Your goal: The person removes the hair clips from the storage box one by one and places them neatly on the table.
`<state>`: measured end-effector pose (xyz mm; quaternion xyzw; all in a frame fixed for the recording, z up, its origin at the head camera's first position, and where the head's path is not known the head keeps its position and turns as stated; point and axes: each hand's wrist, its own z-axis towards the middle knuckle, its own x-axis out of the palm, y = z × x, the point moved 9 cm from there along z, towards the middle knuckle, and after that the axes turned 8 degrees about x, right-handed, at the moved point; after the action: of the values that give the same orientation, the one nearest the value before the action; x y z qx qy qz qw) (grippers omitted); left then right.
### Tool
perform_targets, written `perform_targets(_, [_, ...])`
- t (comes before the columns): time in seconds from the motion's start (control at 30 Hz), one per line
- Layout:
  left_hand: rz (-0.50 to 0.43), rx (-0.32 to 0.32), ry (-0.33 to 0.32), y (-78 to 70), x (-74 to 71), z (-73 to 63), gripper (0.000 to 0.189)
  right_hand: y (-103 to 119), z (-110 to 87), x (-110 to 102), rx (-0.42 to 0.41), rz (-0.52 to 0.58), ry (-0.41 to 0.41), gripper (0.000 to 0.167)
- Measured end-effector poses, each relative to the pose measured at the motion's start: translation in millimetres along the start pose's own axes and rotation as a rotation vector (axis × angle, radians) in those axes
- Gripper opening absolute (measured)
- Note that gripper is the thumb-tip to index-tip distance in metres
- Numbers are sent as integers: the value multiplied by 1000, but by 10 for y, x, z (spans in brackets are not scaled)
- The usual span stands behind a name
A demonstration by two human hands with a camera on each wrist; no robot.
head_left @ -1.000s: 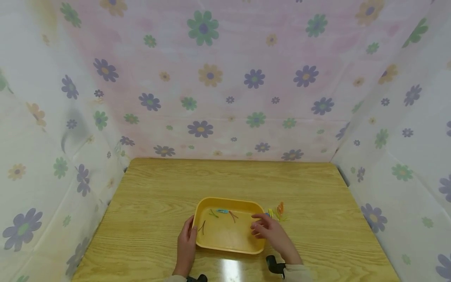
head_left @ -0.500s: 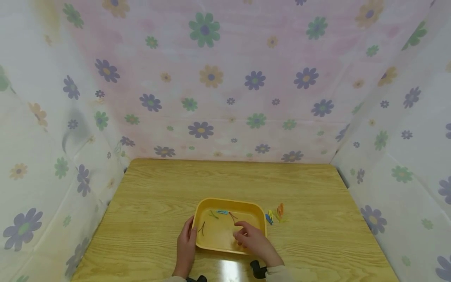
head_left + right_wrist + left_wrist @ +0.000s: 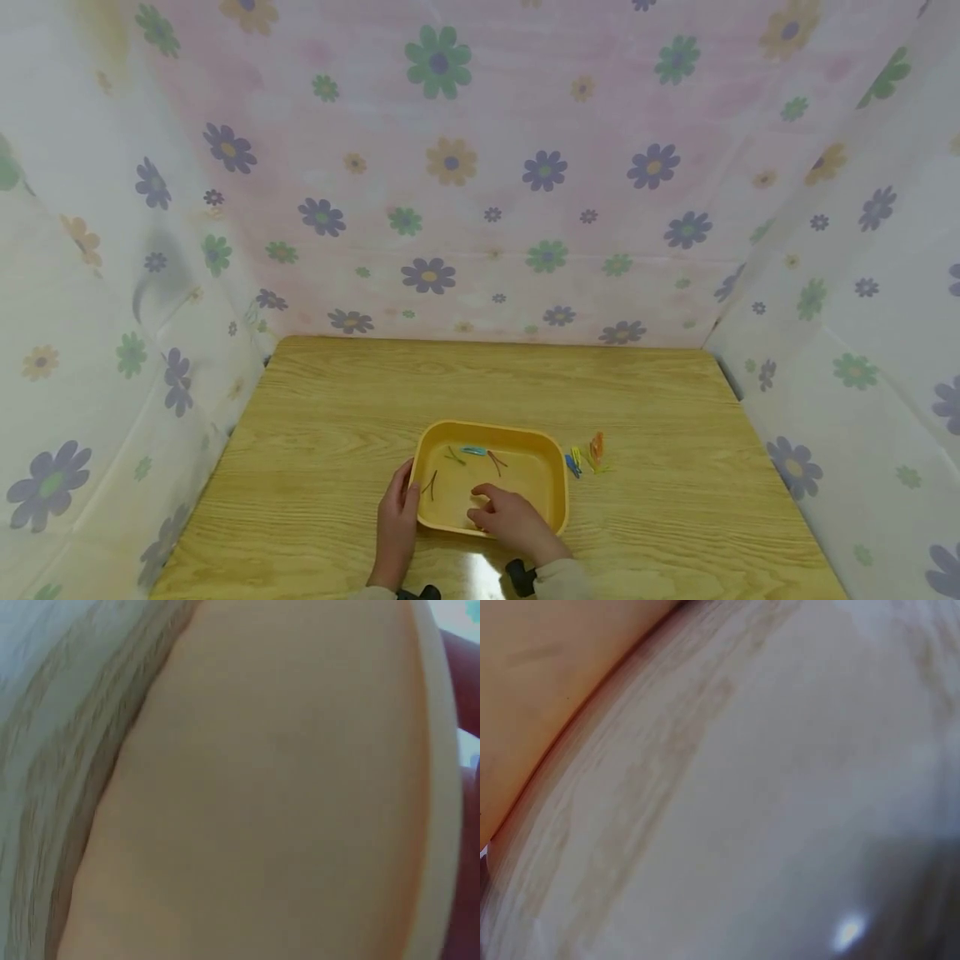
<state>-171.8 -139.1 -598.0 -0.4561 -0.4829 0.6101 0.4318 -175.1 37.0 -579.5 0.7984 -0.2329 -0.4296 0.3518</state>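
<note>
A yellow tray [image 3: 517,523] lies near the front of the table. My left hand [image 3: 397,508] holds its left rim, the thumb on top and the fingers outside. Above the tray's front part hovers my right hand [image 3: 510,517], fingers loosely bent, thumb and forefinger apart, nothing visible between them. Inside the tray lie a blue hair clip [image 3: 473,451] and thin forked pieces like hairpins: a green one [image 3: 455,456], a red one [image 3: 497,462] and a dark one [image 3: 430,483]. The right wrist view shows the tray's wall [image 3: 262,787] and part of my fingers [image 3: 466,682] beyond its rim.
Right of the tray, on the wooden table [image 3: 337,400], lie a blue clip [image 3: 573,466], a yellow clip [image 3: 576,457], an orange clip [image 3: 597,447] and a thin yellow-green piece [image 3: 599,468]. Flower-patterned sheets [image 3: 480,167] enclose the table at the back and sides.
My right hand has moved left, from the tray's right edge to over its front middle, uncovering the blue and yellow clips on the table. The left hand and the tray have stayed put.
</note>
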Motion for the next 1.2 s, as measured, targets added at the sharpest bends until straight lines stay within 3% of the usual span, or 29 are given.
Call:
perform_targets(0.2, [-1, 0, 8, 10, 8, 0, 36, 65, 86, 79, -5, -135, -49, 41])
perform_targets(0.37, [-29, 25, 7, 217, 24, 33, 35, 112, 164, 122, 23, -187, -55, 44])
perform_targets(0.43, [-33, 34, 1, 290, 27, 50, 35, 147, 185, 126, 32, -186, -46, 46])
perform_targets(0.77, [-18, 60, -25, 290, 11, 51, 33, 190, 343, 153, 102, -148, 38, 55])
perform_targets(1.03, [-13, 53, -14, 297, 28, 46, 35, 228, 364, 132, 117, -57, 145, 49])
perform_targets(1.2, [-16, 45, -14, 297, 21, 49, 34, 323, 367, 74, 93, -91, 146, 47])
